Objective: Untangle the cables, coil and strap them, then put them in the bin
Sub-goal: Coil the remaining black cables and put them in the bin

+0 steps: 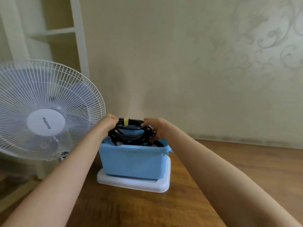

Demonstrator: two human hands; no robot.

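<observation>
A coil of black cable (131, 135) bound with a yellow strap (126, 122) is held just above the open top of a blue bin (132, 161). My left hand (109, 122) grips the coil's left side and my right hand (155, 126) grips its right side. The lower part of the coil dips inside the bin's rim. More dark cable lies in the bin, mostly hidden. The bin stands on a white lid (134, 183) on the wooden table (246, 169).
A white fan (45, 110) stands close to the left of the bin, almost touching my left wrist. A white shelf unit (49, 30) is behind it. A beige wall runs just behind the bin.
</observation>
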